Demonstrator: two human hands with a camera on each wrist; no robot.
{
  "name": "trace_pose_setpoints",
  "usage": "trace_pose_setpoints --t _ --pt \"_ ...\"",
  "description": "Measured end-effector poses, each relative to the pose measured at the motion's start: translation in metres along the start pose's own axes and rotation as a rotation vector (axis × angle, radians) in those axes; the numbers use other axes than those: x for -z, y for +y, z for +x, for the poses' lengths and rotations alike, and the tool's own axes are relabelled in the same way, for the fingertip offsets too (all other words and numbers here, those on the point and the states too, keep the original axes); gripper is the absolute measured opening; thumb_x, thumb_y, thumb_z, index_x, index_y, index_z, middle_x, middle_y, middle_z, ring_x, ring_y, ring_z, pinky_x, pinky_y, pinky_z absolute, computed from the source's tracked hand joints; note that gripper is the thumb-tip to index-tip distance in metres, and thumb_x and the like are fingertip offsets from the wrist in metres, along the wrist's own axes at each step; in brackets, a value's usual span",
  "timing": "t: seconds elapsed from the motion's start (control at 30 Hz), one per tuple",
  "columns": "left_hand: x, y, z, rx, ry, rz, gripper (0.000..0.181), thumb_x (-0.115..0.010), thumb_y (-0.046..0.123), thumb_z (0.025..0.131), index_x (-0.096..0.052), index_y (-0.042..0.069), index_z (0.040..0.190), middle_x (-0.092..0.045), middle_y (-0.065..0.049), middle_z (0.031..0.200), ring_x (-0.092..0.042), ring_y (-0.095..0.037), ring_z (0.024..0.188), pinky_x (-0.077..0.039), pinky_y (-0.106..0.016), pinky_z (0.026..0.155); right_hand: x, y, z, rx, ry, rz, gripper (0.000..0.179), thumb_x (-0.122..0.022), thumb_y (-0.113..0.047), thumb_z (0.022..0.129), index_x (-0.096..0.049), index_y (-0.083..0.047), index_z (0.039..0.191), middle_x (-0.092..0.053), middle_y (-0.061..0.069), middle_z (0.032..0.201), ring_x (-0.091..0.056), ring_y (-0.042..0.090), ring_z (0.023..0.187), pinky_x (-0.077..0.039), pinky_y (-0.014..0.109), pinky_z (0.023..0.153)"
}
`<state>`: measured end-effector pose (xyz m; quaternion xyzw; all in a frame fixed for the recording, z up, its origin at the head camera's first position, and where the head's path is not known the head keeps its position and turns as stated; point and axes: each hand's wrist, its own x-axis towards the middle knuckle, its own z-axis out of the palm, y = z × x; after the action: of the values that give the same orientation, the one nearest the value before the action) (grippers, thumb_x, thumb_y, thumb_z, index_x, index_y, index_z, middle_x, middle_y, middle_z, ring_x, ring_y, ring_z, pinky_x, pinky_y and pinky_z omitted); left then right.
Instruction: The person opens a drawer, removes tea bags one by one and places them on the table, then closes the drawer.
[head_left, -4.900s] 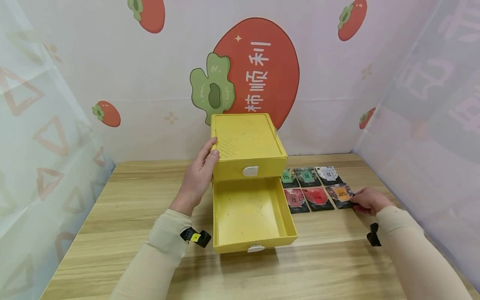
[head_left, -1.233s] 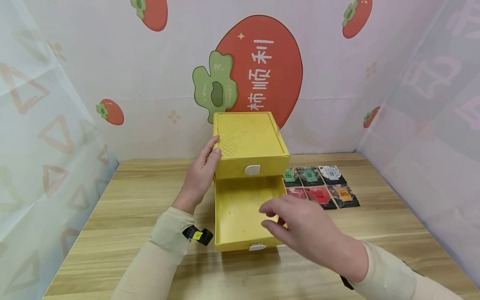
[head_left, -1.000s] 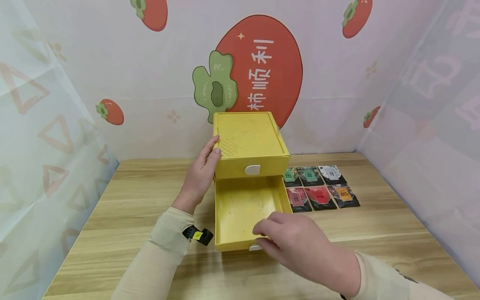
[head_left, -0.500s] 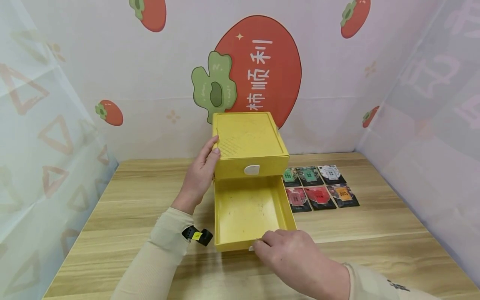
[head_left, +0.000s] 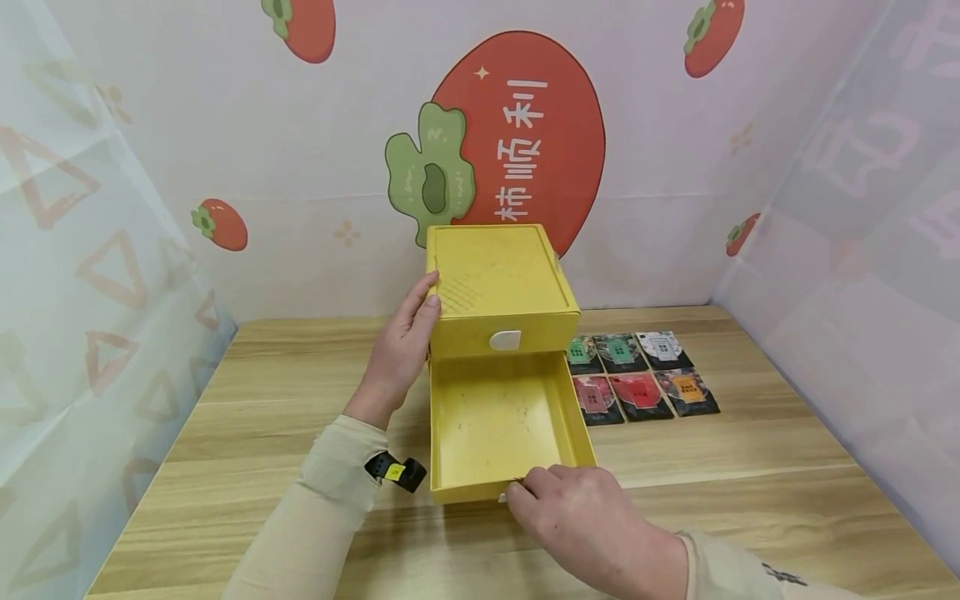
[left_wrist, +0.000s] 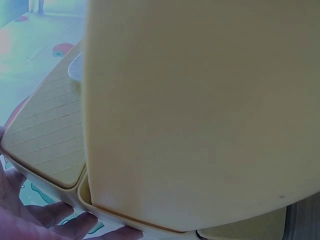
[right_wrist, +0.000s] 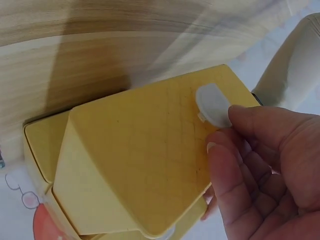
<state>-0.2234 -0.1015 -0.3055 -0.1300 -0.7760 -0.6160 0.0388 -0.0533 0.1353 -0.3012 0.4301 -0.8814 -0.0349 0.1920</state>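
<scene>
A yellow two-drawer box [head_left: 498, 271] stands mid-table in the head view, its lower drawer [head_left: 491, 425] pulled far out and bare inside. My left hand [head_left: 395, 350] lies along the box's left side, thumb at the top front corner. The left wrist view shows its extended fingers [left_wrist: 75, 225] against the box's edge, beside the large drawer side [left_wrist: 200, 110]. At the front of the lower drawer, my right hand [head_left: 592, 521] pinches the white handle [right_wrist: 212, 105] between thumb and curled index finger. That hand covers most of the handle in the head view.
Several flat square sachets [head_left: 640, 395] lie in two rows right of the box, partly hidden by it. The upper drawer's front [head_left: 465, 337] sits flush, with its own white handle [head_left: 505, 340]. Printed cloth walls [head_left: 330, 250] enclose the wooden table [head_left: 285, 400].
My right hand has left the orange-labelled sachet at the right, crossed to the lower drawer and come down onto its handle. The left hand and the drawer stay in place.
</scene>
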Motion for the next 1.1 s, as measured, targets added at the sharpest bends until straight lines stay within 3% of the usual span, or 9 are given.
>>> trace_pose_setpoints --t 0.1,0.2,0.37,0.53,0.6,0.67,0.83,0.97,1.1 --pt "0.000 0.000 0.000 -0.005 -0.008 0.016 0.053 -0.034 0.055 0.111 -0.037 0.038 0.162 -0.039 0.005 0.164 -0.059 -0.030 0.123 -0.046 -0.048 0.107 -0.002 0.000 0.000 -0.005 0.011 0.011 0.017 -0.085 -0.012 0.085 -0.070 -0.019 0.089 -0.065 -0.007 0.075 -0.060 0.004 0.062 -0.050 0.022 0.049" --pt "0.001 -0.001 0.001 -0.010 -0.019 0.006 0.053 -0.032 0.054 0.112 -0.037 0.037 0.162 -0.034 0.009 0.168 -0.033 -0.018 0.154 -0.027 -0.049 0.126 -0.003 0.000 0.001 -0.014 0.025 0.022 0.019 -0.085 -0.011 0.084 -0.068 -0.019 0.087 -0.062 -0.007 0.073 -0.057 0.004 0.060 -0.048 0.021 0.048" --pt "0.003 0.000 0.001 -0.013 -0.031 -0.028 0.052 -0.034 0.050 0.113 -0.037 0.034 0.162 -0.033 0.008 0.168 -0.030 -0.015 0.155 -0.027 -0.047 0.126 -0.005 0.001 0.003 -0.021 0.043 0.023 0.019 -0.083 -0.009 0.085 -0.067 -0.018 0.083 -0.061 -0.007 0.071 -0.054 0.005 0.057 -0.046 0.020 0.047" --pt "0.003 0.001 0.000 0.011 -0.034 -0.042 0.051 -0.035 0.051 0.112 -0.038 0.038 0.161 -0.034 0.009 0.167 -0.043 -0.018 0.140 -0.048 -0.044 0.097 -0.005 0.005 0.007 -0.027 0.021 0.014 0.016 -0.084 -0.012 0.086 -0.070 -0.019 0.086 -0.065 -0.006 0.073 -0.057 0.006 0.059 -0.051 0.022 0.049" --pt "0.003 0.002 -0.001 0.024 -0.037 -0.048 0.051 -0.035 0.053 0.112 -0.038 0.040 0.161 -0.034 0.010 0.166 -0.046 -0.021 0.131 -0.048 -0.041 0.083 -0.006 0.006 0.009 -0.031 0.035 0.001 0.015 -0.085 -0.013 0.086 -0.071 -0.018 0.086 -0.066 -0.005 0.074 -0.058 0.007 0.059 -0.052 0.023 0.050" --pt "0.004 0.002 -0.001 0.030 -0.041 -0.043 0.051 -0.035 0.054 0.111 -0.037 0.041 0.161 -0.034 0.010 0.166 -0.048 -0.022 0.128 -0.048 -0.039 0.080 -0.008 0.008 0.011 -0.035 0.069 -0.016 0.016 -0.084 -0.011 0.085 -0.070 -0.017 0.084 -0.065 -0.004 0.072 -0.058 0.007 0.058 -0.051 0.023 0.048" --pt "0.004 0.003 -0.001 0.035 -0.054 -0.045 0.052 -0.035 0.055 0.111 -0.036 0.041 0.161 -0.031 0.010 0.168 -0.041 -0.019 0.144 -0.049 -0.044 0.095 -0.015 0.016 0.016 -0.046 0.161 -0.060 0.020 -0.079 -0.002 0.083 -0.065 -0.016 0.077 -0.059 -0.003 0.067 -0.054 0.009 0.053 -0.043 0.024 0.041" --pt "0.004 0.003 -0.001 0.027 -0.054 -0.048 0.053 -0.035 0.054 0.111 -0.036 0.040 0.162 -0.030 0.010 0.169 -0.030 -0.015 0.154 -0.041 -0.050 0.112 -0.018 0.024 0.020 -0.071 0.138 -0.071 0.017 -0.084 -0.009 0.086 -0.069 -0.016 0.081 -0.062 -0.001 0.070 -0.058 0.010 0.056 -0.047 0.026 0.043" --pt "0.004 0.003 -0.001 0.026 -0.049 -0.046 0.052 -0.035 0.054 0.111 -0.036 0.039 0.162 -0.030 0.010 0.169 -0.028 -0.016 0.155 -0.037 -0.053 0.117 -0.021 0.030 0.025 -0.086 0.128 -0.074 0.018 -0.086 -0.009 0.085 -0.070 -0.016 0.081 -0.061 -0.001 0.070 -0.056 0.011 0.055 -0.045 0.025 0.042"
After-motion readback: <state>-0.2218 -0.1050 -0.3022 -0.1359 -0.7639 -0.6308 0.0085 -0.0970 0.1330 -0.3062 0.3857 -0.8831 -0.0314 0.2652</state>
